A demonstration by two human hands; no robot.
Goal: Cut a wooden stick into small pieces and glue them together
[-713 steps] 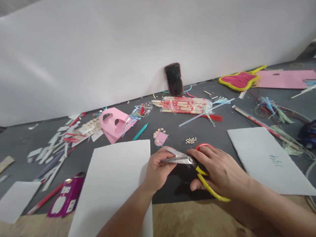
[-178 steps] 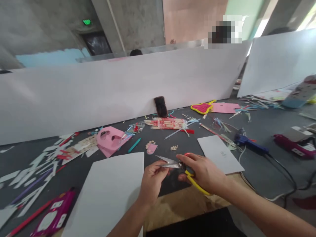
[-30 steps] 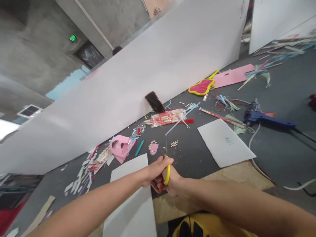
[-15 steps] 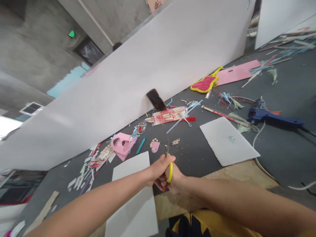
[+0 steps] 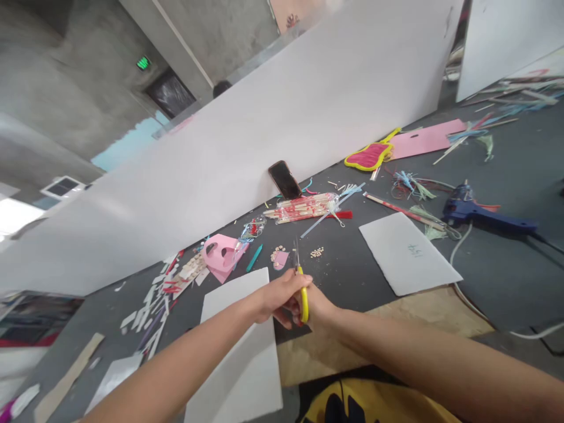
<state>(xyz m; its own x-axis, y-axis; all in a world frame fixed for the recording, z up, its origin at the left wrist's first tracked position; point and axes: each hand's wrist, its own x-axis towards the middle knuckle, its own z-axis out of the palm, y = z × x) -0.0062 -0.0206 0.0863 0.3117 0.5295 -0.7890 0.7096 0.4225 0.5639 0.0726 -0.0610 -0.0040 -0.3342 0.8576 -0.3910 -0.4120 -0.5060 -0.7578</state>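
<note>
Near the front edge of the dark table (image 5: 348, 285), the 2 hands now press together around the scissors (image 5: 304, 301), which were held crosswise and parted 5.9 s ago; the blades have swung away from the body and show as a thin, steep sliver, so the cutting end has moved beyond the fingers. The right hand (image 5: 319, 303) grips the handles, the yellow loop showing upright; the left hand (image 5: 282, 294) lies against it, thumb across the top, and what its curled fingers pinch, if anything, I cannot tell. Just past the blade tips, the pink heart-shaped piece (image 5: 281, 260) sits to the left and a pile of pale bits (image 5: 316, 252) to the right, leaving a narrow gap that a sideways sweep could disturb. Leftward, a white board (image 5: 251, 364) runs beneath the left forearm and out over the near edge. Rightward, a crumb-strewn stretch of tabletop gives the most room, bounded by a marked white board (image 5: 400, 255), whose near edge meets a wooden strip (image 5: 396, 320); beyond it rests a blue glue gun (image 5: 484, 215) with its cord.
</note>
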